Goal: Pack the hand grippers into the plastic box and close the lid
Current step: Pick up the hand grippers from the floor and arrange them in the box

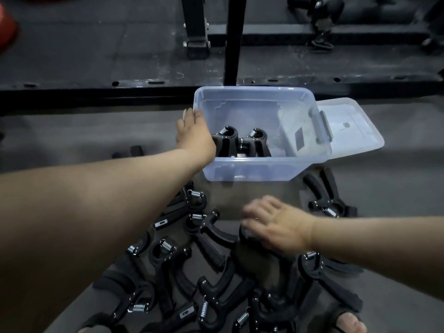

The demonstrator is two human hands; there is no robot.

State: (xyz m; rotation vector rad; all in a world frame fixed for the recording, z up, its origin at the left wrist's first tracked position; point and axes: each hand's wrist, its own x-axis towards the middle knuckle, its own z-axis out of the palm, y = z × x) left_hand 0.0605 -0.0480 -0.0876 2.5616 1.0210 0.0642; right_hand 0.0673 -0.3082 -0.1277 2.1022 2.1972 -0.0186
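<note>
Gym floor (pixel 72 131), dark matting. We are taking the plastic box (pixel 254 169) as our landmark: clear, open-topped, sitting on the floor just ahead of us.

Lid (pixel 355 131), clear, is lying off the box, propped against its right side, partly tucked under the right wall. Not yet closed.

Loose hand grippers (pixel 206 234), black with steel springs, are lying scattered on the floor on the near side of the box, many of them, some overlapping. One more pair (pixel 329 200) is sitting near the box's right front corner. Two grippers (pixel 240 143) are already lying inside the box, toward its left near corner. We are judging the packing as barely begun.

Left hand (pixel 192 131) is reaching along the box's left wall, fingers extended and touching the rim; we are seeing nothing held in it. It appears to be steadying the box.

Right hand (pixel 276 227) is blurred, hovering palm down over the pile on the near side of the box, fingers loosely spread over one dark gripper (pixel 245 233). We cannot tell whether it is gripping it.

For this step: we are advising grasping one gripper by its handles, lifting clear of tangled springs, and laying it flat beside the two inside, so that the lid can seat later.
</note>
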